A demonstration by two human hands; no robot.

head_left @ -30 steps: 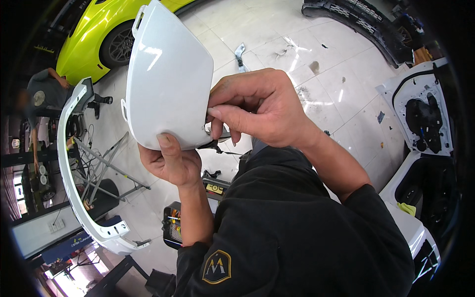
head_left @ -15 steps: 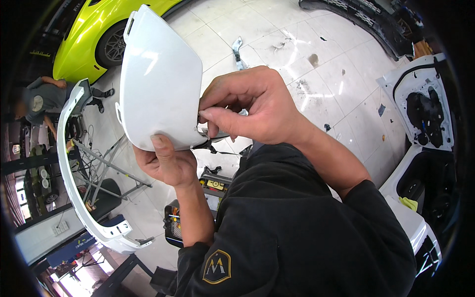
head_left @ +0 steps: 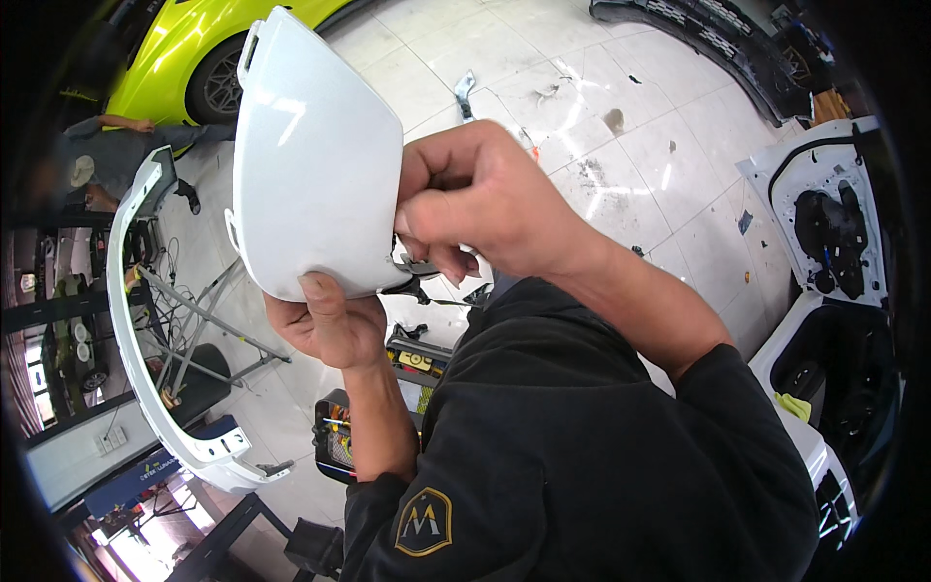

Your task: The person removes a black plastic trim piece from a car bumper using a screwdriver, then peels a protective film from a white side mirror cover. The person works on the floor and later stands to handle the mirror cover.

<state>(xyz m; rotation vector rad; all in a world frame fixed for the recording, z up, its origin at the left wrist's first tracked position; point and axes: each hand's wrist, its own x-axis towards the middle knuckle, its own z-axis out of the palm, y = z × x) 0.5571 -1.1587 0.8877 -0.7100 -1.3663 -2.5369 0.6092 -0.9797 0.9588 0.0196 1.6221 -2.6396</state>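
Observation:
A glossy white painted car trim panel (head_left: pixel 315 160), with small tabs along its left edge, is raised in front of me. My left hand (head_left: pixel 335 325) grips its lower edge, the thumb on the painted face and the fingers behind. At the panel's right edge is my right hand (head_left: pixel 485 204), closed with curled fingers. What those fingers pinch is hidden behind the hand and the edge. Dark pieces (head_left: pixel 415 287) stick out under the panel's lower right corner, just below the right hand.
A long white bumper-like part (head_left: pixel 131 291) stands at left near a folding metal stand (head_left: pixel 208 320). Beyond it is another person (head_left: pixel 107 160) by a yellow-green car (head_left: pixel 160 78). An open toolbox (head_left: pixel 335 436) sits below my left forearm. A white car door (head_left: pixel 824 213) is at right.
My right hand has turned and shifted slightly along the panel's right edge, its fingers now pointing lower. The panel has barely moved. The other person at left has changed posture.

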